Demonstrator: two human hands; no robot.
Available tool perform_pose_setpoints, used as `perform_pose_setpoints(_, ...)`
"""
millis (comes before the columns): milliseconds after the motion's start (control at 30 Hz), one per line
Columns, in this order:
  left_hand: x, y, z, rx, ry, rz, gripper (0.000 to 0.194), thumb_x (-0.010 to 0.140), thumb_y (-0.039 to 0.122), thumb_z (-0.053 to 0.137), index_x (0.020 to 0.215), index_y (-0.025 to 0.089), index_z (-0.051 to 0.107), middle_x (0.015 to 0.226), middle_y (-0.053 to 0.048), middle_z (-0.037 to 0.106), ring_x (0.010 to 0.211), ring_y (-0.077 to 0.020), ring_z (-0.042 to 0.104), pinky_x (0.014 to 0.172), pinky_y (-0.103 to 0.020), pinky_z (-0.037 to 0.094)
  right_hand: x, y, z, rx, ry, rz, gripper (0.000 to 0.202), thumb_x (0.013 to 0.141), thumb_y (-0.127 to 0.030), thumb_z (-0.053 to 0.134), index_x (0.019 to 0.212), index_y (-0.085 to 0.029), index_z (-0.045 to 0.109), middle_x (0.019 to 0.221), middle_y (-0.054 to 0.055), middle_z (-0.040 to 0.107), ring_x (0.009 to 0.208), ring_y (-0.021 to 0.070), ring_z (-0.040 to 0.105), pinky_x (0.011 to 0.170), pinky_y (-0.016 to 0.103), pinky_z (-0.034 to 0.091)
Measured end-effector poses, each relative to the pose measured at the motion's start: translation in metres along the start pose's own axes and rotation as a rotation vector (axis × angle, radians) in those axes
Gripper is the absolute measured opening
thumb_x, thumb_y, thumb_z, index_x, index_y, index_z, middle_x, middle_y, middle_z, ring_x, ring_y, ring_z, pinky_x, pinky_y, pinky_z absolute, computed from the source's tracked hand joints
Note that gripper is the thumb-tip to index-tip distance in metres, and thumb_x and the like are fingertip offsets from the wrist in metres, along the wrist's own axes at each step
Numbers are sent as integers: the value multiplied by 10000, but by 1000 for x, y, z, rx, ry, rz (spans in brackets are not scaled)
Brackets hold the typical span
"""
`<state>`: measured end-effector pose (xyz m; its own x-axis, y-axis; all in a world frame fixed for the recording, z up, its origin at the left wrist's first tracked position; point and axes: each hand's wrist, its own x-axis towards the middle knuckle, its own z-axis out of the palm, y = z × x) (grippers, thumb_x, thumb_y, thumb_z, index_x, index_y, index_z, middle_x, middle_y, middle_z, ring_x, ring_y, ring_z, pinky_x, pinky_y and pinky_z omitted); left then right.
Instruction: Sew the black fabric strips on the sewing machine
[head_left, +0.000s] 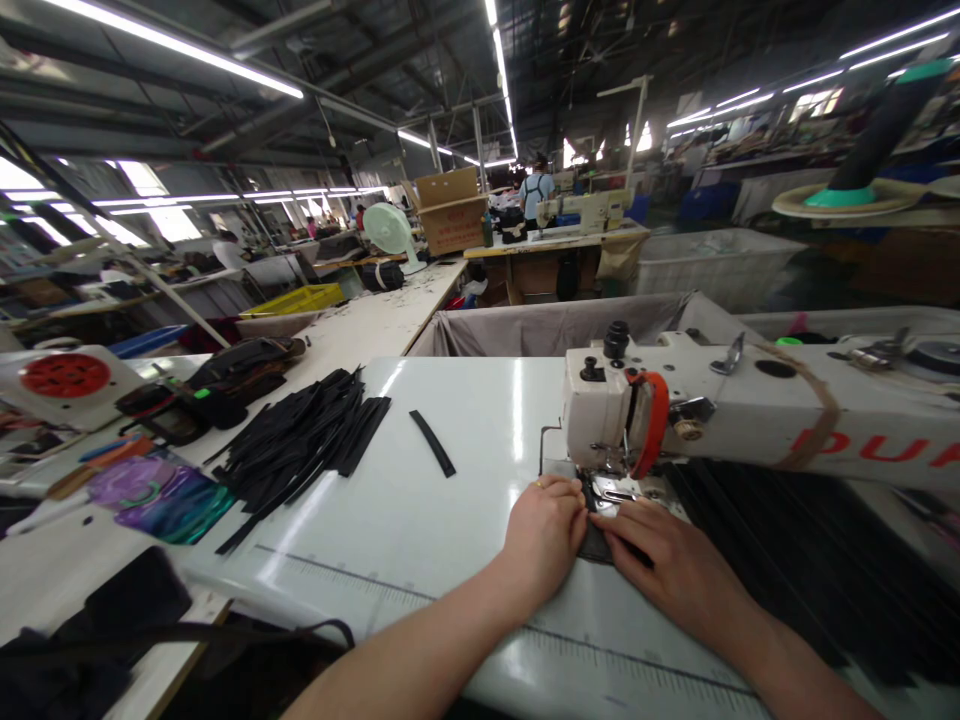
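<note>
Both hands are at the needle area of a white sewing machine with an orange belt-like guard. Between them lies a small black fabric piece, its far end at the metal presser foot and plate. My left hand has its fingers curled together on the piece's left edge. From the right side, my right hand pinches the same piece close to the plate. Fingers cover part of the fabric. A single short black strip rests apart on the pale tabletop, left of the machine.
A heap of black strips lies on the left of the table. Long black material spreads under the machine arm at right. Beyond the table stand a cloth-lined bin, a pale green fan and a cardboard box. A person is farther back.
</note>
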<state>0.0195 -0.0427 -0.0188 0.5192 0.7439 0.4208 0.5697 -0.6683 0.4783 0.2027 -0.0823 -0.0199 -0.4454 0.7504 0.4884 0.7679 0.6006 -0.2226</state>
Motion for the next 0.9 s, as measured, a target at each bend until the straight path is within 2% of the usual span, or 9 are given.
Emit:
perform_pose_setpoints(467, 1, 1, 0, 42, -40, 30, 166, 912, 138, 520, 872, 148, 681, 937, -65, 717, 946, -203, 625, 928, -348, 514, 0, 0, 2, 49, -64, 70, 232, 924, -200, 473, 1047, -223, 668, 910, 43, 690, 845, 190, 658, 749, 334, 538)
perform_pose_setpoints(667, -2, -1, -4, 25, -70, 21, 162, 865, 119, 543, 806, 160, 689, 900, -61, 709, 915, -209, 623, 902, -341, 514, -2, -4, -1, 42, -88, 75, 220, 934, -183, 456, 1032, -231, 647, 934, 27, 683, 880, 172, 651, 781, 307, 521)
perform_pose_setpoints(733, 7, -8, -8, -19, -50, -40, 163, 841, 104, 543, 794, 168, 685, 897, -56, 707, 895, -202, 622, 874, -326, 518, -5, -2, -6, -41, -47, 105, 207, 945, -194, 450, 1018, -221, 641, 956, 36, 677, 899, 174, 644, 806, 304, 512)
perform_pose_setpoints(800, 21, -18, -9, -43, -5, -93, 197, 820, 65, 518, 855, 171, 680, 945, -58, 700, 940, -203, 612, 893, -328, 508, -10, 3, -12, -237, 20, 208, 192, 945, -208, 456, 1005, -191, 637, 957, 64, 666, 889, 207, 633, 804, 342, 508)
perform_pose_setpoints(833, 29, -23, -9, -43, 6, -70, 230, 811, 43, 504, 901, 169, 674, 1014, -66, 690, 1008, -208, 595, 942, -339, 487, -13, 6, -15, -362, 39, 274, 183, 939, -212, 464, 985, -174, 637, 928, 79, 658, 859, 229, 626, 776, 364, 508)
perform_pose_setpoints(900, 42, -30, -5, -17, -46, 28, 228, 818, 53, 512, 922, 178, 672, 1063, -67, 681, 1086, -218, 568, 1015, -364, 443, -18, 11, -20, -583, 19, 372, 164, 922, -208, 485, 934, -148, 637, 842, 98, 634, 774, 258, 607, 689, 385, 500)
